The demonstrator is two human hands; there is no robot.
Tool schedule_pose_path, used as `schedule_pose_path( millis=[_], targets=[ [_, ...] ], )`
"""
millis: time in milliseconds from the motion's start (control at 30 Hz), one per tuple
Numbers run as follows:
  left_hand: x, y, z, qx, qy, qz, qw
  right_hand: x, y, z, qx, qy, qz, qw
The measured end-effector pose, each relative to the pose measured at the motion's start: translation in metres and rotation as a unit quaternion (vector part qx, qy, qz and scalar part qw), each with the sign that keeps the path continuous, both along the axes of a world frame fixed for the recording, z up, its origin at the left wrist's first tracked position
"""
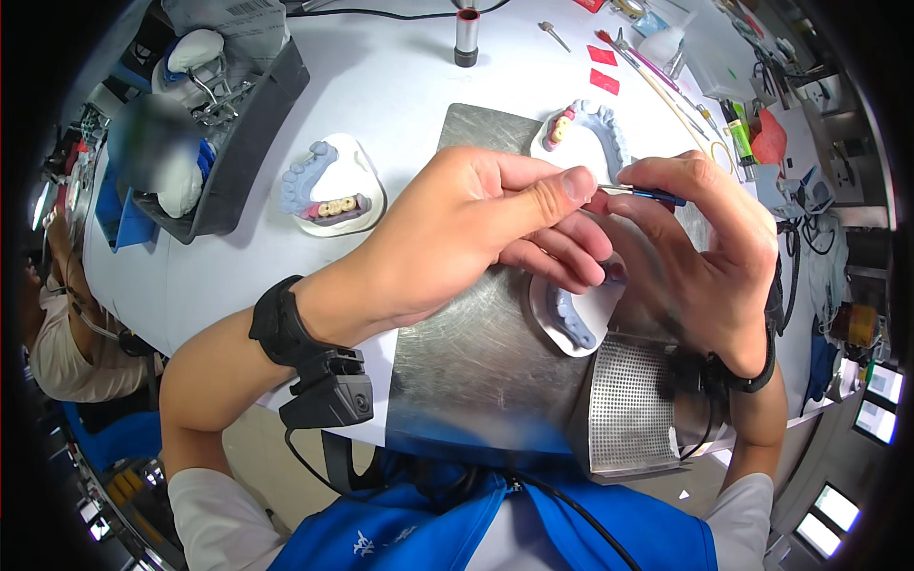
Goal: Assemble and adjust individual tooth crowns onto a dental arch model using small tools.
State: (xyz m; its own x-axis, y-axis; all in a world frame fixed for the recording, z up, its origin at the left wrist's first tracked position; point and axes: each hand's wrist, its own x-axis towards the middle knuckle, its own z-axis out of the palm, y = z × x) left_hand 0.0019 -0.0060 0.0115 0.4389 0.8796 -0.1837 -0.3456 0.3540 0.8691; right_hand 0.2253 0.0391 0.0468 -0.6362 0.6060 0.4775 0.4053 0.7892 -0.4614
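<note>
My left hand (505,224) is closed, thumb pressed to the fingers on something small and mostly hidden. From the right, my right hand (714,247) pinches a slim blue-handled tool (657,196), whose thin metal shaft points at the left fingertips. Both hands are raised over a scratched metal plate (457,352). Below them lies a dental model (575,314) with a grey-blue arch on a white base, partly covered by the left fingers. Just beyond the hands is another dental model (600,124) with yellowish teeth and pink gum. A third dental model (333,190) rests to the left.
A perforated metal box (630,409) stands at the plate's near right. Far left is a dark grey bin (257,114) holding metal and white parts. Brushes (657,71), red squares (603,81) and a small metal cylinder (466,38) lie at the back. Another person sits at far left.
</note>
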Motion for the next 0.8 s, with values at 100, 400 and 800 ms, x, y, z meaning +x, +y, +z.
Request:
schedule_pose_path(
  millis=[100,400,800],
  targets=[
    [-0.001,0.002,-0.005,-0.03,-0.043,-0.011,0.999,-0.001,0.004,0.001,0.062,-0.006,0.026,0.998],
    [0.005,0.004,-0.021,0.075,-0.048,0.035,0.995,-0.006,-0.003,-0.004,-0.134,-0.033,-0.104,0.985],
    [-0.004,-0.002,-0.014,0.234,0.067,0.128,0.961,-0.009,0.001,-0.02,-0.397,0.136,-0.108,0.901]
  ],
)
